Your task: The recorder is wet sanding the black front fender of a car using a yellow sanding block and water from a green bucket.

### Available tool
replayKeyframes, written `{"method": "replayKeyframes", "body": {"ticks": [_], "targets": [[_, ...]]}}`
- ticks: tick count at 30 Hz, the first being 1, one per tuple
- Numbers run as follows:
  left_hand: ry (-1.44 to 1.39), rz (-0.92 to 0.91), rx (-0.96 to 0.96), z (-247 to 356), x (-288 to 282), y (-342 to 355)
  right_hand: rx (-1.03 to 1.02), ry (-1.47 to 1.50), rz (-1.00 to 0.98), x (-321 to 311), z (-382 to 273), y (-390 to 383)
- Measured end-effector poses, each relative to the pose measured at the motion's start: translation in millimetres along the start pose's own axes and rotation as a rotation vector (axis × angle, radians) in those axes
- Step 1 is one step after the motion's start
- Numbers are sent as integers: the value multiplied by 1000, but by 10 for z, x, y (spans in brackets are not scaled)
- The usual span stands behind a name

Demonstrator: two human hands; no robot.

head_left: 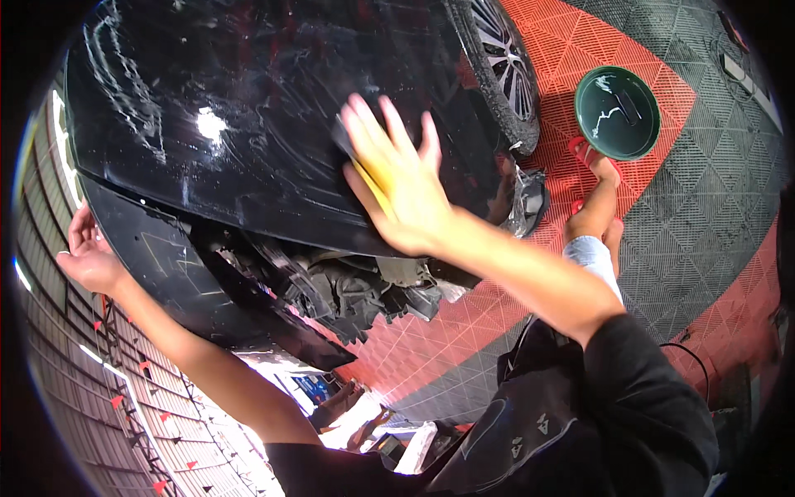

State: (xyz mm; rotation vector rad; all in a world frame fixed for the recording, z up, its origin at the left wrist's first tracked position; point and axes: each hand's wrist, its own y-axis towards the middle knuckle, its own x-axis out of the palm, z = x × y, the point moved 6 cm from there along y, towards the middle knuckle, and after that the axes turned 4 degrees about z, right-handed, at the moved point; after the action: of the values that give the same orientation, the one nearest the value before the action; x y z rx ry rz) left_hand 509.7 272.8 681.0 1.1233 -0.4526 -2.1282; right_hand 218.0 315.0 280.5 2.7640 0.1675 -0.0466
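Observation:
My right hand (402,186) lies over a yellow pad with a dark edge (377,186), pressing it against the glossy black car body panel (265,108). Its fingers reach past the pad and are slightly blurred; the thumb side grips it. Whitish wet streaks mark the panel, most thickly at its upper left. At the far left my left hand (89,253) rests by the edge of the lower dark panel (157,248), palm showing, fingers loosely bent and apart from the thumb, with nothing seen in it.
Below the panel, the car's inner parts (356,290) lie exposed with jagged edges. A spoked wheel (501,58) stands at the upper right. On the red and grey tiled floor sits a green basin (585,99) holding a dark block. My feet in red sandals (584,149) are beside it.

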Motion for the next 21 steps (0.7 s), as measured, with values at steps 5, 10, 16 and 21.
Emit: {"method": "replayKeyframes", "body": {"ticks": [5, 10, 16, 21], "targets": [[49, 32, 14, 55, -39, -45, 80, 84, -153, 68, -128, -725], [37, 26, 14, 52, -35, -14, 157, 68, -150, 25, -240, -843], [85, 39, 13, 3, -143, 13, 368, 131, -262, 84, -467, -1367], [57, 14, 3, 92, -9, 45, 319, 146, -61, 27, -351, -500]]}}
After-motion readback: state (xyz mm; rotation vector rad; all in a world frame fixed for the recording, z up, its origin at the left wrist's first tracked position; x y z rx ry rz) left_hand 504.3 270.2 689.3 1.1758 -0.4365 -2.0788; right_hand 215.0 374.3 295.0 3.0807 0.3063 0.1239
